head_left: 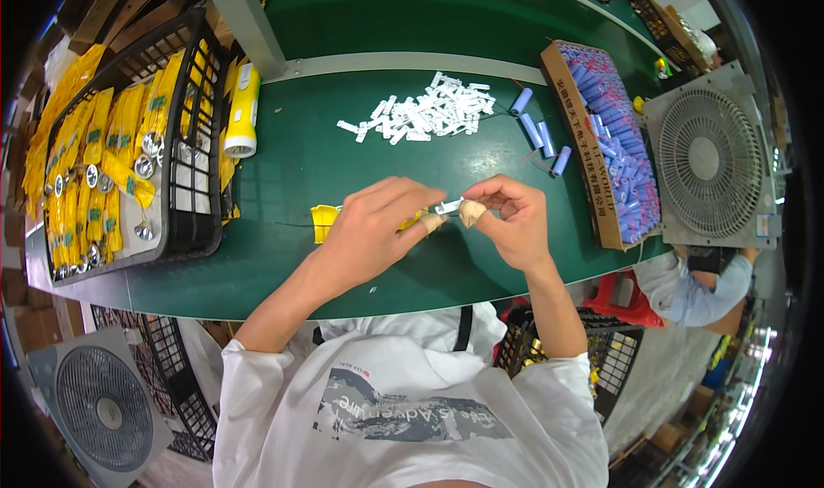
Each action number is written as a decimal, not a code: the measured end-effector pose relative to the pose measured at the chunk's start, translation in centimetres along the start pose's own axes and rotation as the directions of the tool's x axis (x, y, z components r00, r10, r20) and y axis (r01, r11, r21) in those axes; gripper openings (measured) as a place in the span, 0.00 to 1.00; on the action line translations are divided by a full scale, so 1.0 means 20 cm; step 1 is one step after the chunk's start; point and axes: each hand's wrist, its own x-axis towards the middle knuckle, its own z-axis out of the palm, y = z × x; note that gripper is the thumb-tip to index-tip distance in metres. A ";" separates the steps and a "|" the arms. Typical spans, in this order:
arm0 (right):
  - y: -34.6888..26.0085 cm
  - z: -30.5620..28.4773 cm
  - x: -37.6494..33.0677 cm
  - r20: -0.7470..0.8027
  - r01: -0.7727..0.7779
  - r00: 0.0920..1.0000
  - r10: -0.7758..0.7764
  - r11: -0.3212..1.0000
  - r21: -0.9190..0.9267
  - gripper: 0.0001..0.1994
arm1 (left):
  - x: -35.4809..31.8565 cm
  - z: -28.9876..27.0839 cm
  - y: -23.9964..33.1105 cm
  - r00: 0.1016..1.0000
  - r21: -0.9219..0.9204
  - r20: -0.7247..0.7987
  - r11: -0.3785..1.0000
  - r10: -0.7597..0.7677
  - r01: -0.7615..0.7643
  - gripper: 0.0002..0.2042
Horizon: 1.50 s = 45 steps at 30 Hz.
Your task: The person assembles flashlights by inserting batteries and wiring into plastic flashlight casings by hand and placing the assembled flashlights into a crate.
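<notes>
My left hand [360, 222] is closed over a yellow plastic piece [324, 223], which looks like a torch shell; most of it is hidden under the palm. A thin dark wire sticks out to its left. Between the two hands is a small white plastic part [447, 206], pinched by my right hand [517, 224] and close to the left fingertips. Tan wraps cover both thumb tips. Beyond the hands lies a heap of similar white parts [429, 109]. Several blue-purple battery cells [530, 131] with wires rest to its right.
At the left, a black basket [190, 145] holds yellow torch shells with shiny reflectors. A yellow-and-white torch [243, 110] stands beside it. A cardboard box [586, 157] full of cells and a grey fan [708, 157] are at the right. A metal post [245, 24] rises behind the green tabletop.
</notes>
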 end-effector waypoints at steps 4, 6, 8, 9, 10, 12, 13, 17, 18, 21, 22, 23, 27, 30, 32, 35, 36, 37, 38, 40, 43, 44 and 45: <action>0.01 0.04 -0.03 0.018 0.048 0.999 -0.046 0.989 -0.137 0.10 | -0.08 0.05 0.00 0.996 -0.092 -0.036 0.992 -0.085 0.081 0.10; 0.01 0.05 -0.05 0.022 0.157 0.987 -0.156 0.951 -0.267 0.11 | -0.11 0.05 0.00 0.990 -0.137 0.003 0.980 -0.144 0.143 0.09; -0.01 0.07 -0.06 0.174 0.351 0.936 -0.305 0.815 -0.461 0.15 | -0.12 0.03 0.02 0.978 -0.179 0.046 0.961 -0.205 0.210 0.08; -0.02 0.06 -0.07 0.179 0.349 0.937 -0.300 0.817 -0.458 0.15 | -0.11 0.01 0.03 0.939 -0.273 0.159 0.900 -0.306 0.339 0.07; -0.03 0.06 -0.08 0.234 0.394 0.918 -0.320 0.794 -0.463 0.15 | -0.10 -0.01 0.04 0.881 -0.351 0.280 0.814 -0.381 0.464 0.07; -0.05 0.07 -0.11 0.279 0.469 0.882 -0.379 0.756 -0.456 0.16 | -0.15 0.02 0.01 0.823 -0.441 0.404 0.703 -0.400 0.558 0.07; -0.04 0.07 -0.13 0.284 0.470 0.881 -0.378 0.757 -0.454 0.16 | -0.16 0.03 0.00 0.758 -0.502 0.520 0.577 -0.394 0.644 0.08; 0.01 0.04 -0.23 0.268 0.521 0.851 -0.451 0.657 -0.545 0.13 | -0.12 0.01 -0.01 0.828 -0.392 0.455 0.762 -0.327 0.516 0.08; 0.03 0.03 -0.25 0.208 0.493 0.860 -0.466 0.653 -0.575 0.12 | -0.08 -0.06 0.05 0.782 -0.167 0.437 0.814 -0.445 0.557 0.08; 0.08 0.03 -0.32 0.101 0.318 0.940 -0.324 0.735 -0.599 0.11 | -0.10 0.02 -0.08 0.997 0.294 0.073 0.955 0.000 -0.022 0.11; 0.11 0.04 -0.32 0.104 0.321 0.940 -0.326 0.735 -0.597 0.11 | -0.10 0.04 -0.08 0.992 0.300 0.121 0.954 -0.038 0.000 0.12; 0.14 0.05 -0.31 0.101 0.285 0.953 -0.286 0.728 -0.624 0.10 | -0.11 0.07 -0.10 0.992 0.303 0.118 0.953 -0.039 0.001 0.12; 0.27 0.07 -0.23 0.184 0.371 0.921 -0.344 0.628 -0.684 0.10 | -0.11 0.16 -0.16 0.969 0.280 0.234 0.960 -0.086 0.017 0.09; 0.31 0.06 -0.17 0.223 0.442 0.884 -0.411 0.577 -0.687 0.09 | -0.11 0.20 -0.19 0.970 0.165 0.185 0.978 -0.159 0.129 0.07; 0.31 0.06 -0.17 0.242 0.480 0.861 -0.447 0.558 -0.677 0.09 | -0.11 0.21 -0.20 0.974 0.085 0.127 0.980 -0.188 0.178 0.06; 0.31 0.08 -0.15 0.286 0.534 0.825 -0.488 0.507 -0.676 0.09 | -0.12 0.22 -0.19 0.977 0.002 0.070 0.979 -0.202 0.203 0.05; 0.31 0.08 -0.14 0.314 0.554 0.810 -0.495 0.472 -0.686 0.09 | -0.12 0.21 -0.19 0.973 -0.014 0.065 0.975 -0.222 0.224 0.05; 0.31 0.09 -0.11 0.311 0.550 0.813 -0.493 0.473 -0.688 0.09 | -0.11 0.21 -0.19 0.968 -0.030 0.061 0.969 -0.242 0.244 0.05; 0.30 0.09 -0.09 0.350 0.544 0.819 -0.455 0.420 -0.727 0.09 | -0.11 0.20 -0.18 0.968 -0.033 0.066 0.969 -0.241 0.243 0.05; 0.29 0.11 -0.08 0.384 0.535 0.826 -0.412 0.361 -0.764 0.09 | -0.10 0.18 -0.19 0.961 -0.033 0.065 0.962 -0.270 0.273 0.06; 0.29 0.14 -0.07 0.436 0.546 0.807 -0.397 0.223 -0.808 0.08 | -0.10 0.17 -0.20 0.949 -0.014 0.082 0.952 -0.304 0.306 0.05; 0.29 0.14 -0.07 0.454 0.543 0.815 -0.361 0.197 -0.816 0.09 | -0.10 0.16 -0.20 0.949 -0.017 0.084 0.952 -0.303 0.305 0.05; 0.29 0.15 -0.06 0.471 0.540 0.821 -0.324 0.172 -0.824 0.10 | -0.10 0.14 -0.20 0.946 -0.011 0.089 0.950 -0.311 0.313 0.05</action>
